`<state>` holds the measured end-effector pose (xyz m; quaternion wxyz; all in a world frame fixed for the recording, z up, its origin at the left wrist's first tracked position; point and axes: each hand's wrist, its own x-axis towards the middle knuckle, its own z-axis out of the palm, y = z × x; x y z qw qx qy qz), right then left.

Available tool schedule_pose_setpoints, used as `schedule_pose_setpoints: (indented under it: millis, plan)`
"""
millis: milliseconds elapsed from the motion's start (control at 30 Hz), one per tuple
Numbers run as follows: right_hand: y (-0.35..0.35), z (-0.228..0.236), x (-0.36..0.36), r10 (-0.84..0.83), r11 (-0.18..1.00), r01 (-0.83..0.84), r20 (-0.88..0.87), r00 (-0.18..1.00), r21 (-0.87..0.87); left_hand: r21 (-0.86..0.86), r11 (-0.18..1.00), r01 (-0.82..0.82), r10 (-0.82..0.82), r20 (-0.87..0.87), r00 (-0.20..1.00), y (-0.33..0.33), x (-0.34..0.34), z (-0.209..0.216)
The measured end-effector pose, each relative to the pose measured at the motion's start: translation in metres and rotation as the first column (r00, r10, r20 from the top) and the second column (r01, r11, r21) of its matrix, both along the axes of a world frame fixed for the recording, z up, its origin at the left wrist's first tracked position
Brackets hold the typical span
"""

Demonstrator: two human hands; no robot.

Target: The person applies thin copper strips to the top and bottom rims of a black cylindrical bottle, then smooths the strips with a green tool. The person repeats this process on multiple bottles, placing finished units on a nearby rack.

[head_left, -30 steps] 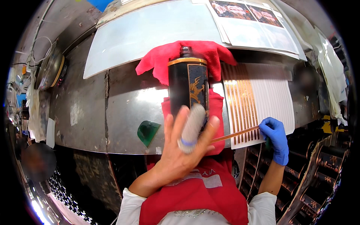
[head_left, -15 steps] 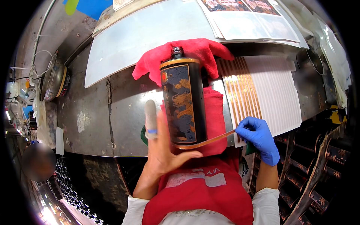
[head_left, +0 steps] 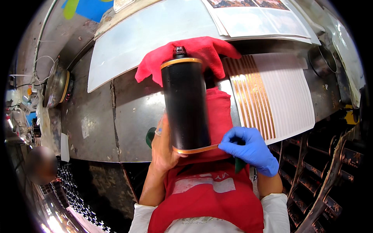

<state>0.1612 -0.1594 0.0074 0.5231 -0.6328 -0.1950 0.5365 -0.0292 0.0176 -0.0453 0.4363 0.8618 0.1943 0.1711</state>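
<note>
Bottle (head_left: 184,105) lies on the red cloth (head_left: 219,112), top gold band (head_left: 182,62) on, bottom strip (head_left: 200,149) looks partway round, rest still to go. Your right hand (head_left: 251,151) pinches its free end; left hand (head_left: 162,149) touches the bottle's lower side, fingers mostly hidden, can't tell how firmly.

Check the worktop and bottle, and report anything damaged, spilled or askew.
The worktop looks worn: a dark, ragged seam crosses it, and left of that is a pale patch, scuff or residue, I can't tell which. I see no spill, and the bottle shows no obvious damage on its visible side.
</note>
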Motion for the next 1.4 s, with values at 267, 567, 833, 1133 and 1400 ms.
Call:
schedule_pose_setpoints:
  millis: [267,567,833,1133,1400]
  plan:
    - [0.000,0.006,-0.002,-0.028,0.998,0.027,-0.015,0.999,-0.054,0.026,0.995,0.096,-0.098,0.119,0.988,-0.010,0.027,0.050]
    - [0.012,0.000,-0.009,0.026,0.999,-0.028,-0.046,0.999,-0.045,-0.160,0.987,0.016,-0.021,-0.033,0.999,-0.013,0.024,0.025]
    - [0.016,0.015,-0.019,0.023,1.000,-0.023,0.138,0.990,-0.003,0.021,0.997,0.073,-0.074,0.040,0.997,-0.005,0.026,0.033]
    - [0.015,0.012,-0.018,0.010,1.000,-0.007,0.127,0.992,-0.024,0.275,0.955,0.115,-0.120,0.001,0.993,-0.014,0.039,0.041]
    - [0.009,-0.002,-0.012,-0.087,0.994,0.093,0.083,0.993,-0.065,-0.162,0.979,0.120,-0.123,-0.012,0.992,-0.007,0.014,0.020]
